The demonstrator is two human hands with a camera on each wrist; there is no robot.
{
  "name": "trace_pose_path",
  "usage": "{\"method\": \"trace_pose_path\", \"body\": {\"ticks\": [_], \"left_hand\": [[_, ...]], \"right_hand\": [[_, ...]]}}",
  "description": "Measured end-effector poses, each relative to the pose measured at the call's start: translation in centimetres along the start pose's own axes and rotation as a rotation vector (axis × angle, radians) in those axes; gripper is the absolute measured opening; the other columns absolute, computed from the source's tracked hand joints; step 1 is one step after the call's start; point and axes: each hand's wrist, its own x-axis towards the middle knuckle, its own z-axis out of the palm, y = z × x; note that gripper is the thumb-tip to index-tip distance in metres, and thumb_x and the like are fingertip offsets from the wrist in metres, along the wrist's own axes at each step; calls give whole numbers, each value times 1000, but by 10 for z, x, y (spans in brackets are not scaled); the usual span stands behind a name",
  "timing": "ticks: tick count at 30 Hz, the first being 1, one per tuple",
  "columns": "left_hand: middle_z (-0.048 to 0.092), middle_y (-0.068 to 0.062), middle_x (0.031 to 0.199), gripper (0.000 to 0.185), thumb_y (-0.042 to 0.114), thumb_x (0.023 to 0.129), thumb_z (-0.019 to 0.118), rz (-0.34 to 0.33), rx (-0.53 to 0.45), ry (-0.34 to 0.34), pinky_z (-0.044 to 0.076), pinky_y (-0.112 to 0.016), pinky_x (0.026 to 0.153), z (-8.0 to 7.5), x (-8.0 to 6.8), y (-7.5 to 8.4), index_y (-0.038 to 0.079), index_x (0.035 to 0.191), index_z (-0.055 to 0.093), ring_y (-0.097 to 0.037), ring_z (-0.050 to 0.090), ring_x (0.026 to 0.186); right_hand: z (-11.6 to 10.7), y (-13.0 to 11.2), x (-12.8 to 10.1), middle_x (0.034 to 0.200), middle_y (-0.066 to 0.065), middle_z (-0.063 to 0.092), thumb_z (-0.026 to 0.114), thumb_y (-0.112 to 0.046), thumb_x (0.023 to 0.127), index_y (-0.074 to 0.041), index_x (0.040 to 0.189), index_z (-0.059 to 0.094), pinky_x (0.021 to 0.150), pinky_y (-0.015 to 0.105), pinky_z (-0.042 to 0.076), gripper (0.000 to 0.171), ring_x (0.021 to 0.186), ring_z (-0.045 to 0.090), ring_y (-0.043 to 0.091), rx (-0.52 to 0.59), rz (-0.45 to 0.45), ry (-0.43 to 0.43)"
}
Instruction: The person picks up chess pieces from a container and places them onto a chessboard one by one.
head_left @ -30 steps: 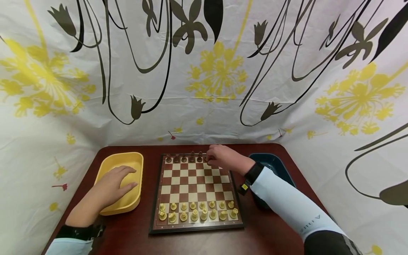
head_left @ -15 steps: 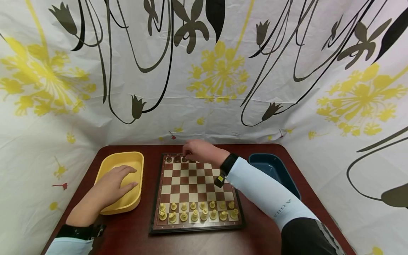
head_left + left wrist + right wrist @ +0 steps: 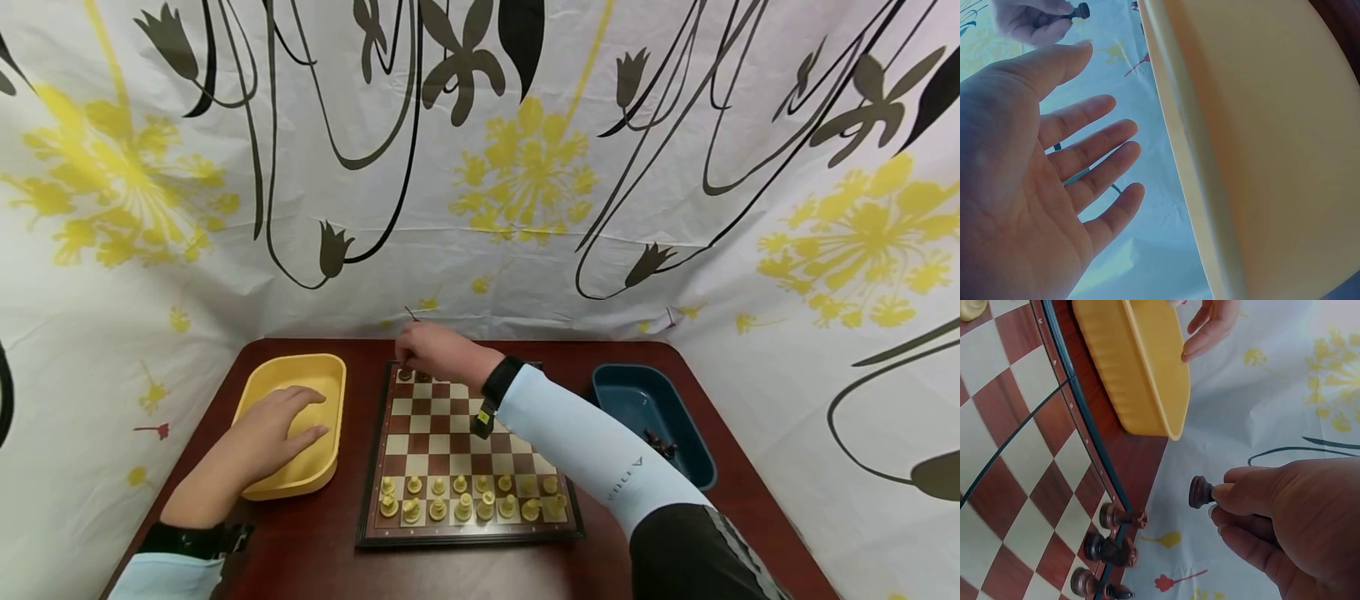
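Note:
My right hand (image 3: pixel 435 350) is over the back left of the chessboard (image 3: pixel 420 421). In the right wrist view, its thumb and fingers pinch a dark brown chess piece (image 3: pixel 1200 492) by the upper part, round base pointing away from the hand and off the board; the fingers hide its top. Three dark chess pieces stand at the board's edge nearby, one being a dark piece (image 3: pixel 1119 517) at the corner. My left hand (image 3: pixel 266 442) holds nothing; its fingers are loosely spread above the yellow tub (image 3: pixel 336 417), beside the rim in the left wrist view.
Two rows of cream chess pieces (image 3: pixel 463 507) stand along the board's near side. At right, a dark blue tub (image 3: pixel 630 392) contains dark chess pieces (image 3: pixel 660 446), partly behind my right sleeve. A patterned cloth (image 3: pixel 525 283) hangs around the dark red table (image 3: pixel 465 575).
My right hand has moved left along the board's back row, toward its left corner. Dark pieces in the blue tub have come into sight as the arm shifted. The left hand stays over the yellow tub.

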Motion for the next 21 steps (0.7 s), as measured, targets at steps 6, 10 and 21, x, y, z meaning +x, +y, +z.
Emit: {"method": "trace_pose_path", "body": {"ticks": [6,10,21], "left_hand": [[70,-23,137,44,25,102,83,-10,0,-4,51,-67,109,0,1,1,-1,135,71,-47,64,131],[71,-23,136,44,25,102,83,-5,1,-2,52,-67,109,0,1,0,-1,135,71,-47,64,131],[72,-21,136,44,27,101,83,-12,9,0,51,-66,110,3,0,-3,1,134,72,-47,64,131]], "right_hand": [[11,1,9,116,5,67,63,-2,112,-10,113,79,89,26,55,18,104,67,19,2,16,2],[25,4,14,115,5,68,62,1,111,-6,115,81,87,25,55,21,103,66,18,-4,26,-23],[58,8,13,117,5,68,60,3,111,-5,122,80,84,22,54,23,100,67,14,29,53,-57]]}}
